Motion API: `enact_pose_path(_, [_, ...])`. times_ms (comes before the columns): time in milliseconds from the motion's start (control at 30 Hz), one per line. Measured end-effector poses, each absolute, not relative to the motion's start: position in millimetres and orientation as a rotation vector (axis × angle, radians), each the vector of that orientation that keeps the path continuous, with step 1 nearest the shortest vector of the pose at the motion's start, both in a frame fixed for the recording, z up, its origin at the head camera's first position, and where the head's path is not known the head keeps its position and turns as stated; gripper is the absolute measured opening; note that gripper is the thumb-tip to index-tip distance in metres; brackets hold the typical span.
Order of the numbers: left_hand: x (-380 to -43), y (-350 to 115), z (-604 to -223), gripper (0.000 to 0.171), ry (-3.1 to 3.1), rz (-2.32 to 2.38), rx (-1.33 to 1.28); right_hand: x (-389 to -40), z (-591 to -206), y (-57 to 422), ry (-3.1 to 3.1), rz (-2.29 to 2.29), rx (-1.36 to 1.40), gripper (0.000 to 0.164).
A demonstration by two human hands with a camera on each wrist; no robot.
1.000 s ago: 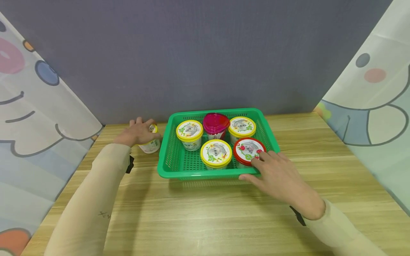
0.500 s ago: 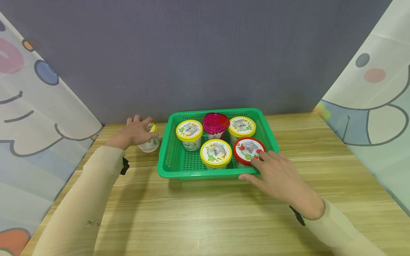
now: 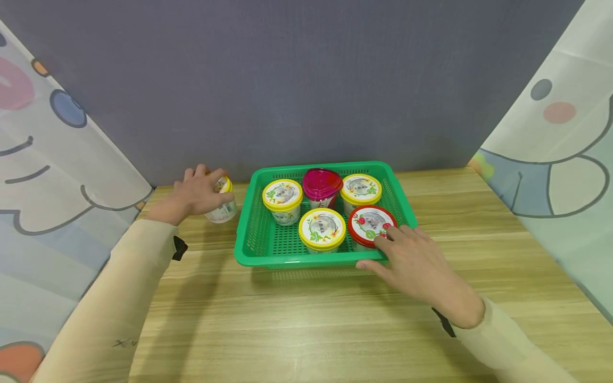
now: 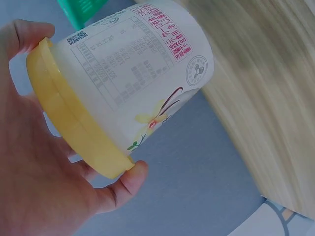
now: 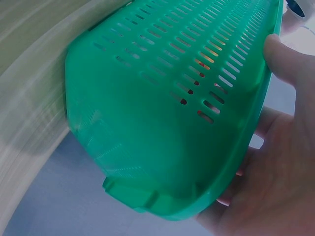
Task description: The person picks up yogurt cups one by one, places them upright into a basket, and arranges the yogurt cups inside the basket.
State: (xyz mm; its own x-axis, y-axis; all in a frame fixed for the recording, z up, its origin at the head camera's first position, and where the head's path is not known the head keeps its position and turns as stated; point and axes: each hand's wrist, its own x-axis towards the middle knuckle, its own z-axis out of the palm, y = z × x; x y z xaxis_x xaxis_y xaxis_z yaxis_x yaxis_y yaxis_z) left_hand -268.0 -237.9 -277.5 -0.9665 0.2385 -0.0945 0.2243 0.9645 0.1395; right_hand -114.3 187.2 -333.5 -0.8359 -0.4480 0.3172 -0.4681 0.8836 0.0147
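Note:
My left hand (image 3: 193,192) grips a white cup with a yellow lid (image 4: 142,64) from above, thumb and fingers at the lid's edge. Printed text and a vanilla flower show on the cup's side, and its base is close to the tabletop, left of the green plastic basket (image 3: 278,260). My right hand (image 3: 416,263) holds the basket's front rim near the right corner, thumb outside and fingers reaching over it. Those fingers overlap the red-lidded cup (image 3: 371,224) in the head view. In the right wrist view the thumb (image 5: 283,56) presses the rim.
Inside the basket also stand three yellow-lidded cups, at back left (image 3: 282,197), front middle (image 3: 322,229) and back right (image 3: 361,190), plus a cup with a magenta lid (image 3: 322,183). A grey wall panel (image 3: 306,80) rises behind the wooden table (image 3: 306,330).
My left hand has moved a little left and away from me, and the yellow-lidded cup has shifted the same way with it. The right hand and basket stay nearly still.

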Motion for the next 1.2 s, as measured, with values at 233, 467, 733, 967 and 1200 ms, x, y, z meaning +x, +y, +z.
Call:
enact_pose_path(233, [-262,-235,-267,0.065,3.019,0.174,0.388,-115,-334,187,-2.740,0.095,0.688,0.054])
enact_pose_path(467, [-256,-229,-256,0.063,3.047,0.158,0.425,-116,-334,187,-2.734,0.093,0.695,0.054])
enact_pose_path(733, [-249,-222,-244,0.063,3.076,0.133,0.442,-116,-333,186,-2.741,0.093,0.689,0.051])
enact_pose_path(967, [-242,-213,-235,0.062,3.086,0.154,0.480,-116,-333,186,-2.740,0.092,0.686,0.050])
enact_pose_path(1200, [-235,-203,-230,0.061,3.093,0.166,0.535,-116,-335,187,-2.738,0.097,0.688,0.052])
